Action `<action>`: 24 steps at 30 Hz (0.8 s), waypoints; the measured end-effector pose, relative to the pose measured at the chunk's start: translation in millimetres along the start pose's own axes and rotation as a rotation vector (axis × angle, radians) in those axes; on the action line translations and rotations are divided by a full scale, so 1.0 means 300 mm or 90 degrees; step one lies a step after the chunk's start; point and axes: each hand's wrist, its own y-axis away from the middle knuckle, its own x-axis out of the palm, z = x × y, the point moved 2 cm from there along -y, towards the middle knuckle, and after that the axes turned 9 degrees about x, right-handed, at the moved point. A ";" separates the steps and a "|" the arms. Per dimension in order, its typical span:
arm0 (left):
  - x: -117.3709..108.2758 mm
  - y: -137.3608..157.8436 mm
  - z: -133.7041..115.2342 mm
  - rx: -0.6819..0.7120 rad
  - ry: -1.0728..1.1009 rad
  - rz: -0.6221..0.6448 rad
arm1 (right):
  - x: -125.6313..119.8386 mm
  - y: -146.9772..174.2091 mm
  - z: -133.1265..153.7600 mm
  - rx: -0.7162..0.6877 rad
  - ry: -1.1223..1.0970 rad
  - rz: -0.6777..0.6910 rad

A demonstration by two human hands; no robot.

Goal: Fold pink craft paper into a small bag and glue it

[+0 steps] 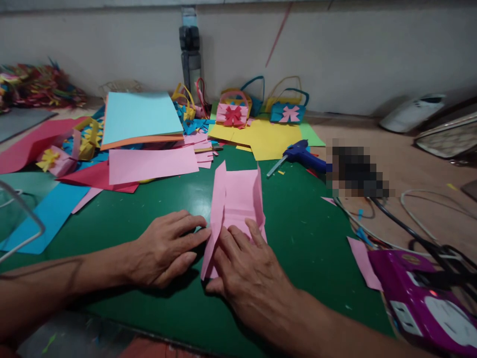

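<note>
A folded piece of pink paper (242, 191) lies on the green board, its long left and right sides raised like low walls. My right hand (246, 258) rests over its near part, fingers stretched out inside the fold and thumb by the near edge. On the left, my left hand (167, 248) has its fingers extended, with the fingertips at the outside of the raised left flap. Neither hand is wrapped round anything. The paper beneath my right palm is hidden. Beyond the fold, a blue glue gun (303, 154) lies with a clear stick pointing left.
Small paper bags with bows (233, 113) stand along the wall. Yellow sheets (276, 136), a light blue stack (141, 117) and a pink sheet (152, 165) lie at the back. A purple power strip (400, 278) with tangled cables sits at right. A green board (305, 238) covers the middle.
</note>
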 end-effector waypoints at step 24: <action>0.045 -0.016 0.043 -0.012 0.026 -0.011 | -0.021 -0.011 -0.040 0.066 -0.211 0.154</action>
